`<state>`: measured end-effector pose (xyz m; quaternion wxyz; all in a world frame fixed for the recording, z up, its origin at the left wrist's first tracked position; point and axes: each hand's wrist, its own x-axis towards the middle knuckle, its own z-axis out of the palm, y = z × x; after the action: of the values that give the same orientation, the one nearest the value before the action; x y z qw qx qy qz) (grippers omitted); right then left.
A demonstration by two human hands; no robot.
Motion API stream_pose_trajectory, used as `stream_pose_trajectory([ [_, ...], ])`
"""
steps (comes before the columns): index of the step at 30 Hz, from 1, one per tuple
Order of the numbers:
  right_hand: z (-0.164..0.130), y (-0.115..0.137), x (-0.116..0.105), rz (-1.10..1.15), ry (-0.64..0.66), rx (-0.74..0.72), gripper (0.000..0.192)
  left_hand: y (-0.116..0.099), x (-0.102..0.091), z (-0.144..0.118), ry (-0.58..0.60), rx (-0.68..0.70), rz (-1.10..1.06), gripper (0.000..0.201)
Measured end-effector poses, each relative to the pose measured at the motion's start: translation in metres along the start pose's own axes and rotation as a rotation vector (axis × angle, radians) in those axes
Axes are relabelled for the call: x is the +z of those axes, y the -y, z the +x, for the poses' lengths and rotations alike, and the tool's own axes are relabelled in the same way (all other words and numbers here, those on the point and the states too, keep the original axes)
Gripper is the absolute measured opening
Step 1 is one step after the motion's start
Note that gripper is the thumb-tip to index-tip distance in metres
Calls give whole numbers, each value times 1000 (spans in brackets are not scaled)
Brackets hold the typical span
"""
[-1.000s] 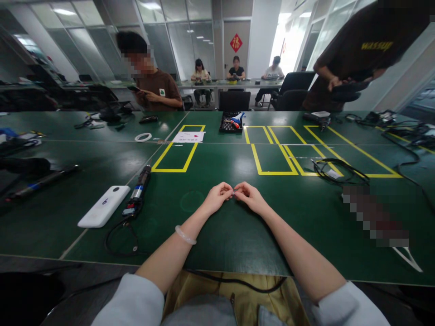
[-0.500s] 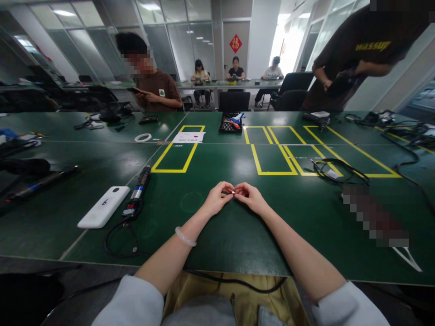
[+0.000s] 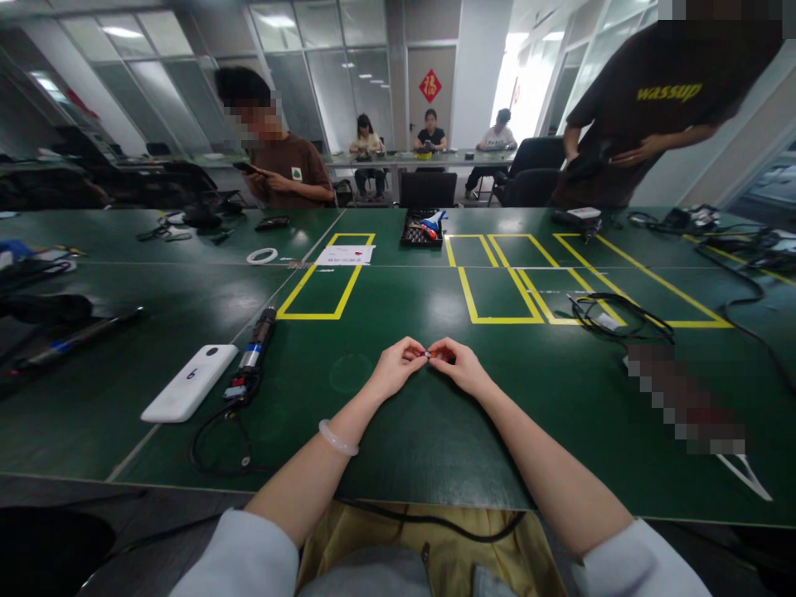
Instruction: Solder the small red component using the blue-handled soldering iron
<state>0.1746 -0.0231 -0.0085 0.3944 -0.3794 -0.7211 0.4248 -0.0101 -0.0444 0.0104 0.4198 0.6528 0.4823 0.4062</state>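
Above the green table (image 3: 385, 448), near its front middle, my left hand (image 3: 398, 365) and my right hand (image 3: 457, 365) meet fingertip to fingertip. Both are closed in a pinch on a small red, white and orange piece (image 3: 428, 355). It is too tiny to tell its kind, and the fingers cover part of it. A pale bangle (image 3: 337, 438) circles my left wrist. Left of my hands lies a cylindrical tool (image 3: 252, 352) with a black cable. Beside that tool rests a white, rounded flat case (image 3: 190, 383) marked with a digit.
Yellow tape outlines (image 3: 507, 320) mark the table. Further back stand a black tray (image 3: 414, 230) with a blue-and-red item, a paper sheet (image 3: 345, 255) and a white tape roll (image 3: 262, 256). Coiled black cables (image 3: 622, 315) lie at right. Several people are around, one standing at right (image 3: 659, 116).
My hands stay almost in place, with the fingers shifting slightly; an orange part now shows between them. The person standing at right has moved their hands.
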Motion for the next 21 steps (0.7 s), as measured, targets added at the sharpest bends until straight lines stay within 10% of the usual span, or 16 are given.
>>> stream_pose_trajectory([
  [21,0,-3,0,-3,30,10,21,2,-4,0,30,-4,53,25],
])
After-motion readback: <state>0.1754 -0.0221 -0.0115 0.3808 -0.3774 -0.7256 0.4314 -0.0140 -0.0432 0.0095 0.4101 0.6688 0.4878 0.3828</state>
